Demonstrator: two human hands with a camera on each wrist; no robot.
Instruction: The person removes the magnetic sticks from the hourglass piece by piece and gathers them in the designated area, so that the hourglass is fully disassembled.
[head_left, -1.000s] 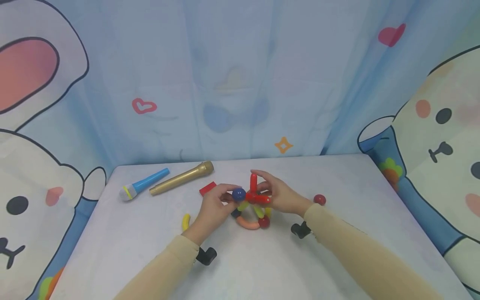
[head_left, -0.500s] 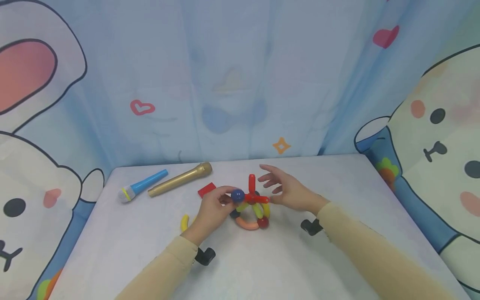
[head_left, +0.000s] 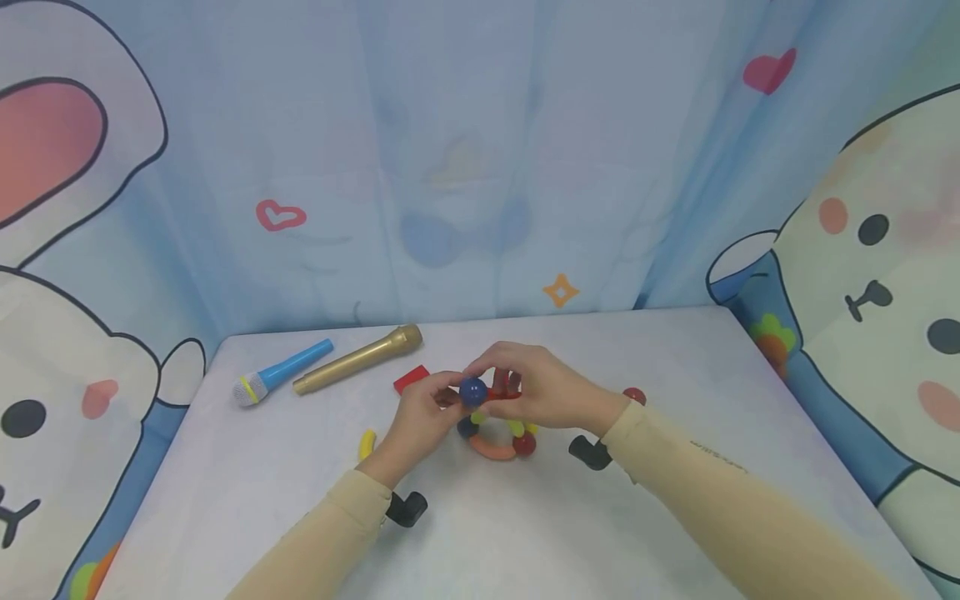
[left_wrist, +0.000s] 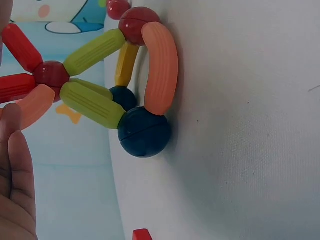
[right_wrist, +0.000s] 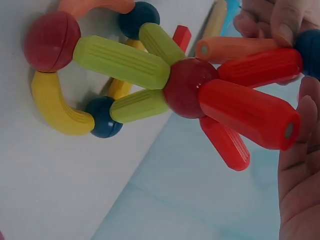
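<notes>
A magnetic stick-and-ball figure (head_left: pixel 492 450) stands mid-table. Its ring of curved orange and yellow sticks and balls is joined by green sticks (right_wrist: pixel 125 64) to a red hub ball (right_wrist: pixel 190 87). Red sticks (right_wrist: pixel 250 117) fan out from the hub, one ending at a blue ball (head_left: pixel 473 391). With my left hand (head_left: pixel 420 425) I pinch the figure by that blue ball and the curved orange stick (right_wrist: pixel 240 48). Fingers and thumb of my right hand (head_left: pixel 551 387) close round the blue ball from the right, hiding most of the red sticks in the head view.
A blue toy microphone (head_left: pixel 285 371) and a gold one (head_left: pixel 360 360) lie at the back left. Near them is a red block (head_left: pixel 411 379). A yellow curved stick (head_left: pixel 366 444) lies by my left wrist, a loose red ball (head_left: pixel 634 395) behind my right wrist.
My right hand left the red sticks, drew back rightward with spread fingers, then came left again to the blue ball. My left hand has stayed in place.
</notes>
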